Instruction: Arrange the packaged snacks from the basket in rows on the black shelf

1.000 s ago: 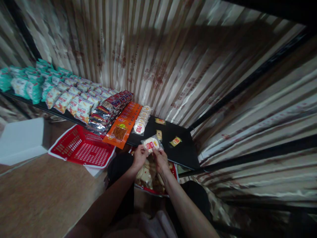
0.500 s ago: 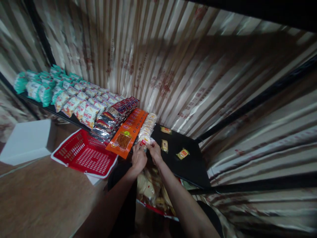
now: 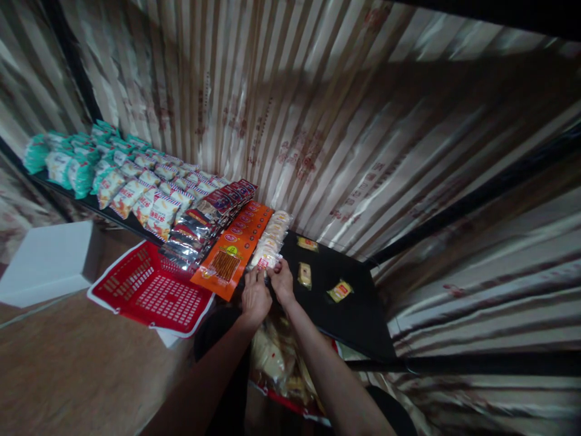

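At the front end of a row of small white wrapped snacks [image 3: 273,233], both my hands are on one snack packet [image 3: 267,261] with a white and red wrapper. My left hand [image 3: 256,295] has its fingertips on the near left edge of it. Pinched at its right corner is my right hand [image 3: 281,283]. The fingers partly cover the packet. Just left of the row lies a flat orange snack bag [image 3: 240,239] with a window showing brown sticks.
Silver and dark packets [image 3: 195,233], white bags [image 3: 157,209] and green bags [image 3: 82,172] line the black shelf [image 3: 349,318] leftward. Several yellow packets [image 3: 340,291] lie right. A red basket [image 3: 163,297], white box [image 3: 49,260] and basket of clear-wrapped goods [image 3: 276,357] stand below.
The packet lies flatter and closer against the front of the row, with both hands still on it. The whole view has shifted slightly.
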### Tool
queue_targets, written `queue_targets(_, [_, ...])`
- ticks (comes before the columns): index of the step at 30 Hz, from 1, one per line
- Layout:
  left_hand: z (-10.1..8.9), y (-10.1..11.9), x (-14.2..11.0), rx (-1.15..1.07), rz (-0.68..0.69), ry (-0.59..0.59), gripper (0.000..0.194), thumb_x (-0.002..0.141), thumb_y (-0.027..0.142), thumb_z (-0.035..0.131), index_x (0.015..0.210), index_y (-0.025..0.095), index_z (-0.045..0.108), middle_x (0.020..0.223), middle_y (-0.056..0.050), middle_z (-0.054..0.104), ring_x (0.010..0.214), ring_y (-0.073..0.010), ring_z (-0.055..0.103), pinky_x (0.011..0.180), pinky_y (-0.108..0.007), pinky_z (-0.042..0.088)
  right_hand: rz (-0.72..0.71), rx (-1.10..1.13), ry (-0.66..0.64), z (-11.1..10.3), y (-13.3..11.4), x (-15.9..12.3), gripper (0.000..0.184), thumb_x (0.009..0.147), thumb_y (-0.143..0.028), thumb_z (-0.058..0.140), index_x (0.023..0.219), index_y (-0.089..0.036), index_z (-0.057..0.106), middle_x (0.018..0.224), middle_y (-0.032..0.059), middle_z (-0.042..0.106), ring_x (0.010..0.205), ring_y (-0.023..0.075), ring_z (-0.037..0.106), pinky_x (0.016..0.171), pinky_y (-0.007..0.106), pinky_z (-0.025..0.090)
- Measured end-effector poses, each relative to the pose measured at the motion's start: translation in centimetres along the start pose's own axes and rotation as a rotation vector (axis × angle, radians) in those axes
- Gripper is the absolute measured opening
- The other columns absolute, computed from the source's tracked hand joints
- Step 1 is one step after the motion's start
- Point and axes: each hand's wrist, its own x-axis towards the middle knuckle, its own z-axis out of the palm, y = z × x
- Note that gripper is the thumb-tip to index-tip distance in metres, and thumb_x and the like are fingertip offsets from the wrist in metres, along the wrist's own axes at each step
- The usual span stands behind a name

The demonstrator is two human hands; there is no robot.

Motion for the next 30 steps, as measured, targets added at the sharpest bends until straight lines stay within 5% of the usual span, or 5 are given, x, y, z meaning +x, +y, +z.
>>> queue_targets(9, [-0.2, 0.2, 0.3, 0.014, -0.025, -0.009, 0.042, 0.082, 0.008, 0.040, 0.122, 0.012, 0.054, 0.133, -0.016, 0.045, 0.120, -0.0299, 0.041, 0.101, -0.044, 0.038, -0.062, -0.312, 0.010, -0.1, -0.7, -1.0, 0.060, 0.076, -0.033, 0.051, 0.132, -0.015, 0.041, 0.103, 0.0124, 0.057, 0.086, 0.0218, 0.059, 0.079, 0.033, 0.046])
queue_targets(30, [-0.5, 0.8, 1.8, 0.144, -0.043, -0.115, 0.046, 0.084, 0.009, 0.039, 0.129, 0.010, 0.050, 0.139, -0.009, 0.045, 0.123, -0.0244, 0.040, 0.106, -0.035, 0.037, -0.065, -0.294, 0.071, 0.7, -0.2, 0.2, 0.055, 0.078, -0.032, 0.053, 0.131, -0.017, 0.044, 0.103, 0.0093, 0.056, 0.082, 0.0184, 0.059, 0.070, 0.029, 0.047])
